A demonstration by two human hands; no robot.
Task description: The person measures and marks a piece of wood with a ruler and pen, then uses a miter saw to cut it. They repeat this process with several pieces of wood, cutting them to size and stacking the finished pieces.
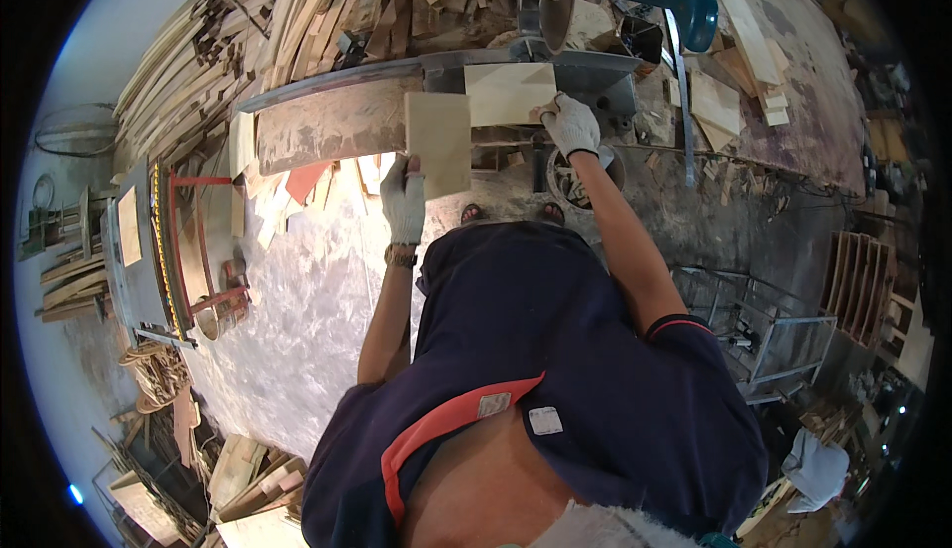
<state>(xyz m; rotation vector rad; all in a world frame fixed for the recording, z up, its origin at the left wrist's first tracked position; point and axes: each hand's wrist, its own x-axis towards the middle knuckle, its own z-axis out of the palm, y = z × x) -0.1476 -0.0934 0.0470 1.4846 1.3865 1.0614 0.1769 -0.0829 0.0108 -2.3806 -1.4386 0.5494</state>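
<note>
White-gloved left hand point(403, 201) grips the lower edge of a pale wood panel point(437, 141) overhanging the saw table point(337, 121). Farther on, right hand point(571, 125) presses fingers flat on a second panel point(509, 92) lying on the table.

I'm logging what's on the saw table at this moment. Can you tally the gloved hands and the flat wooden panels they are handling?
Gloved hands: 2 (left hand, right hand)
Pale wooden panels: 2 (hanging panel in the left hand, flat panel on the saw table under the right hand)
Total: 4
</note>
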